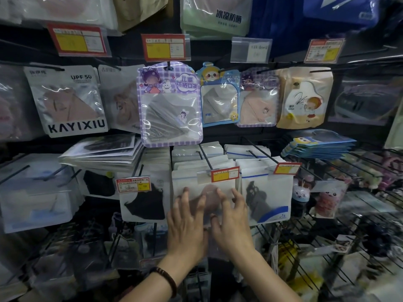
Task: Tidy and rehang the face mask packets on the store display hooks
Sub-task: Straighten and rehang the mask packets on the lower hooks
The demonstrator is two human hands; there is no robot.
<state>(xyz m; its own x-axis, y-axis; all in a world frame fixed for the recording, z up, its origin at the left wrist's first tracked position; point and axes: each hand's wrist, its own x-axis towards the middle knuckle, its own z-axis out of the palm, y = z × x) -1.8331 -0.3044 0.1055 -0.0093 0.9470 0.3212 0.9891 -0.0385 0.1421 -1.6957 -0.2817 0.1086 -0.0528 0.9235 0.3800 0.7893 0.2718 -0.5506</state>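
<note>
Single head view, facing forward-down, close to display hooks (206, 159).

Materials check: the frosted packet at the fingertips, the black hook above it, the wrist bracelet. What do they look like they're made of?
Packet: looks like frosted translucent plastic film, matte; the pink mask shows only dimly through it.
Hook: probably thin metal wire with a black coating; it is straight and slim.
Bracelet: dark brown round beads, possibly wood; too blurred to be sure.
</note>
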